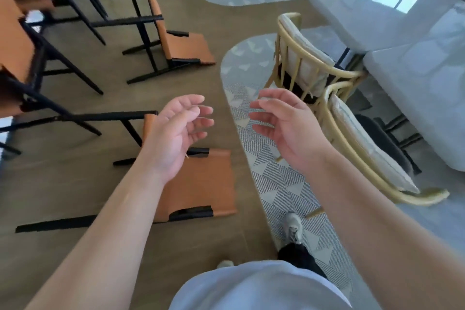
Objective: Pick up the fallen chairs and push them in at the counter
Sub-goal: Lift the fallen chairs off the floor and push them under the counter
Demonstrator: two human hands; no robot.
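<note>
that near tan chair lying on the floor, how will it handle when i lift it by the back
The near fallen chair has a tall, thin black frame, so it is probably light for its size but awkward to swing upright. Its tan seat and back look like stretched leather, likely giving slightly under a grip. On such narrow legs, it may tip again easily.

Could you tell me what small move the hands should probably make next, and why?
Probably lower both hands to the near fallen chair and grip its frame. The left hand and right hand are open and empty above it, and it lies on its back on the floor, legs toward the counter side.
</note>
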